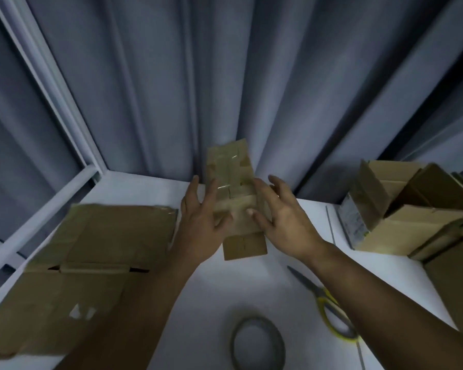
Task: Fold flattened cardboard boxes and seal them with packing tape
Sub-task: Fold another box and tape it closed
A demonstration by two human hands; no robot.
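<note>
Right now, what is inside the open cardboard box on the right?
Flattened cardboard pieces stand on edge inside the open cardboard box. They and its flaps cover the bottom, so anything beneath is unseen.

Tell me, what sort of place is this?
Probably a small packing station: flattened cardboard on a white table, a tape roll, scissors, and folded boxes at the right.

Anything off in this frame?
Minor: the small box between left hand and right hand bears crossed tape strips; the flattened cardboard at left has a torn pale scrap stuck on. Nothing spilled.
</note>
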